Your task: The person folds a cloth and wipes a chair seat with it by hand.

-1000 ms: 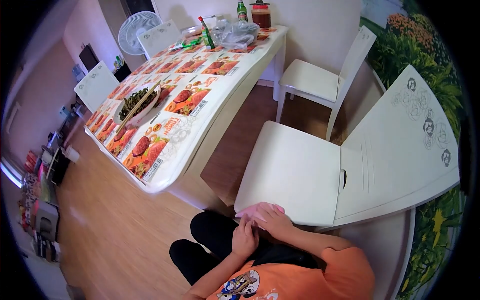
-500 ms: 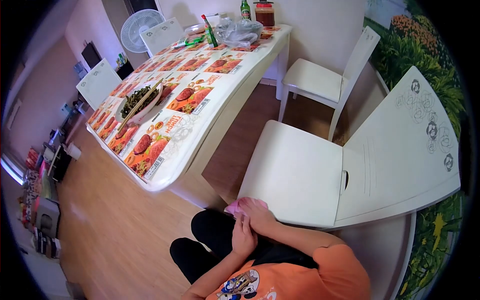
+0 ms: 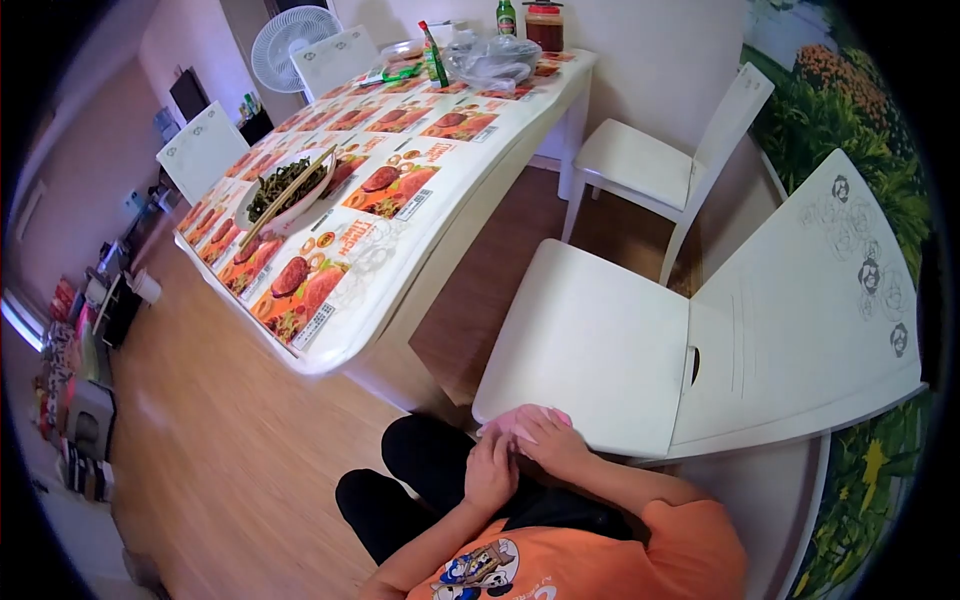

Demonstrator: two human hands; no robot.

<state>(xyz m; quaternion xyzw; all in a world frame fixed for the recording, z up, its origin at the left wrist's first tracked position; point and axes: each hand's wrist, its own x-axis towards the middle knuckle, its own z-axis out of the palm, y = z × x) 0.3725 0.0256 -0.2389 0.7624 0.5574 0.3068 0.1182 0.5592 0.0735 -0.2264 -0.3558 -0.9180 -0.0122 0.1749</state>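
Two bare hands, left hand and right hand, close together at the near left corner of the seat of the nearest chair, white and flower-patterned. Crumpled pink cloth at that same corner of the nearest chair, partly covered by the right hand. Right hand palm down, fingers laid across the pink cloth; impossible to tell from this angle whether closed around it or only resting on top. Left hand just beside, fingers bent towards the lower edge of the pink cloth; fingertips partly hidden, so no telling whether pinching any of it.

Below the nearest chair, black trousers over bent knees and an orange T-shirt with a cartoon print.

Left of the nearest chair and stretching beyond it, a dining table with a white cover printed with food pictures. On the part left of the nearest chair, a white dish of dark green vegetables, chopsticks laid across. At the end farthest from the nearest chair, a red-capped green bottle, a plastic bag and a red-lidded jar. Right of the nearest chair, a leafy garden mural.
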